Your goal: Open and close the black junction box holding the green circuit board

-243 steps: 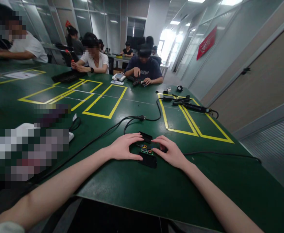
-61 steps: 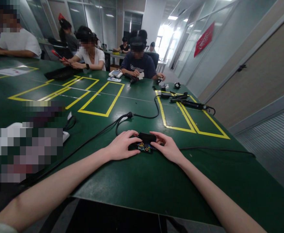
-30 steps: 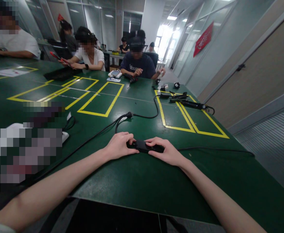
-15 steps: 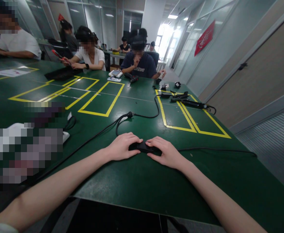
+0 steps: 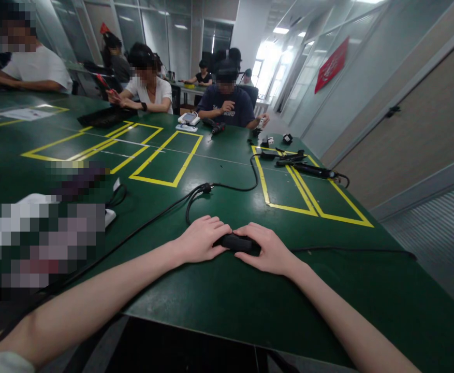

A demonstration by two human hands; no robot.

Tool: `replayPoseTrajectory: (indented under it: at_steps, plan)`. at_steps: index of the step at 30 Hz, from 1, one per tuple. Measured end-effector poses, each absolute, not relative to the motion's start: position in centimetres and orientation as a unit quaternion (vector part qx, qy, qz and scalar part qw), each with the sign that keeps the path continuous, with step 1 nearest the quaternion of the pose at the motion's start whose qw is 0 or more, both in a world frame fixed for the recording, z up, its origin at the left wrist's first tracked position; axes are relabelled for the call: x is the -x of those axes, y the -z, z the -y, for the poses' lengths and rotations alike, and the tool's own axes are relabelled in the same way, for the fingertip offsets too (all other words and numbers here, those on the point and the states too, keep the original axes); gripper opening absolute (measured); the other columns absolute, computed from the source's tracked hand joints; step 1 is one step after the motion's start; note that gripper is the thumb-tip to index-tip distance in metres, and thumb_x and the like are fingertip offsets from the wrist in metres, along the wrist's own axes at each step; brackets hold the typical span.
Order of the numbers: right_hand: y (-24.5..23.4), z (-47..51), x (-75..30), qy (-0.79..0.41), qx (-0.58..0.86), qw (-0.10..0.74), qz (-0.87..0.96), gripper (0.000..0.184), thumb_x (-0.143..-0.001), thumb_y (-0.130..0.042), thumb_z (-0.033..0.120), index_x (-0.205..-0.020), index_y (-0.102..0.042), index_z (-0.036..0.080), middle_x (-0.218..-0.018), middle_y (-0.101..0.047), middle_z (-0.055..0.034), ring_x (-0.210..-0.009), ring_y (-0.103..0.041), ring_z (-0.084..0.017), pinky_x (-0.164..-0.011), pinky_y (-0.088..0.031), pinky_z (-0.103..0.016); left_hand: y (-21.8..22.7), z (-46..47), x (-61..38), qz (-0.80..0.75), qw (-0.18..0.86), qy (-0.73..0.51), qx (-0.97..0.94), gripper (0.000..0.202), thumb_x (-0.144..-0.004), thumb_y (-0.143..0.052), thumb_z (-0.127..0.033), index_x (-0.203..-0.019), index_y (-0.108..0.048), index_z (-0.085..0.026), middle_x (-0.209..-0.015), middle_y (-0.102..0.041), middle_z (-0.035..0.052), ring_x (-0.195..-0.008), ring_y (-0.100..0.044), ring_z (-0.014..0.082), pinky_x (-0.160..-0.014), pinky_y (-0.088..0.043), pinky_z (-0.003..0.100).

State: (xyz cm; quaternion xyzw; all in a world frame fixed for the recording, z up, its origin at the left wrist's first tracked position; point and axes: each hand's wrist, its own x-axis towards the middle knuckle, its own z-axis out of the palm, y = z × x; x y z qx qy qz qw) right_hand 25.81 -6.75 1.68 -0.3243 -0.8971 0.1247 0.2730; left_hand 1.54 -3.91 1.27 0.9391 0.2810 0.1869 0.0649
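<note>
Black plastic case [image 5: 239,243], just below centre of the frame, right in my two-handed pinch! Sweeping from the left: upper left, a co-worker in a white T-shirt [image 5: 36,68], forearms on the green table [image 5: 195,300]; below, pixelation blots out much of a white object [image 5: 25,204]. Next along, upper left of centre, a black tray [image 5: 100,117], with yellow tape rectangles [image 5: 152,182] just this side of it. Into the middle: my left hand [image 5: 202,239] has the case's left end, fingers on the far side, thumb on the near, and just beyond sits a black power plug [image 5: 206,188] on its cable. Upper centre, a power drill [image 5: 214,126] lies before a co-worker in navy [image 5: 227,103]. My right hand [image 5: 266,248] matches, a narrow grip around the case's right end, part of it hidden under my fingers. Far right, a long black tool [image 5: 312,170] lies across the tape; upper right, a red banner [image 5: 331,66] hangs.
</note>
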Motion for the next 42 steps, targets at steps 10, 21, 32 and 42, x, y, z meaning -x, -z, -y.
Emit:
replayPoseTrajectory:
  at_steps: [10, 21, 32, 42]
  plan:
    - [-2.1, 7.2, -25.8, -0.045, 0.341, 0.218, 0.913, 0.024, -0.102, -0.059, 0.036, -0.111, -0.069, 0.016, -0.088, -0.072, -0.0101, -0.077, -0.065, -0.023, -0.071, -0.051, -0.036, -1.8, 4.5, -1.6, -0.239, 0.075, -0.227, -0.941, 0.039, -0.106, -0.051, -0.051, -0.12, -0.064, -0.016, -0.1, -0.075, 0.0082, -0.089, -0.069, 0.0226, -0.083, -0.049, 0.035]
    - [-3.0, 7.3, -26.4, -0.076, 0.335, 0.209, 0.916, 0.028, -0.104, -0.055, 0.036, -0.123, -0.068, 0.019, -0.105, -0.078, -0.0121, -0.09, -0.072, -0.025, -0.083, -0.058, -0.04, -2.0, 4.3, -1.4, -0.238, 0.088, -0.223, -0.941, 0.036, -0.107, -0.051, -0.046, -0.117, -0.067, -0.016, -0.098, -0.075, 0.0081, -0.089, -0.07, 0.0223, -0.083, -0.05, 0.034]
    - [-2.0, 7.1, -26.6, 0.024, 0.293, 0.27, 0.917, 0.03, -0.105, -0.056, 0.039, -0.115, -0.072, 0.016, -0.096, -0.08, -0.0127, -0.081, -0.076, -0.024, -0.073, -0.06, -0.036, -1.2, 4.3, -1.5, -0.234, 0.076, -0.239, -0.939, 0.045, -0.107, -0.051, -0.044, -0.141, -0.057, -0.015, -0.11, -0.077, 0.011, -0.099, -0.073, 0.0236, -0.091, -0.055, 0.036]
    - [-2.8, 7.3, -26.5, -0.321, 0.397, 0.263, 0.819, 0.038, -0.108, -0.045, 0.043, -0.128, -0.07, 0.022, -0.107, -0.079, -0.0073, -0.083, -0.075, -0.021, -0.075, -0.063, -0.034, -1.6, 4.5, -1.5, -0.17, -0.011, -0.248, -0.954, 0.035, -0.108, -0.048, -0.031, -0.14, -0.061, -0.022, -0.133, -0.072, 0.0103, -0.118, -0.067, 0.026, -0.099, -0.054, 0.042]
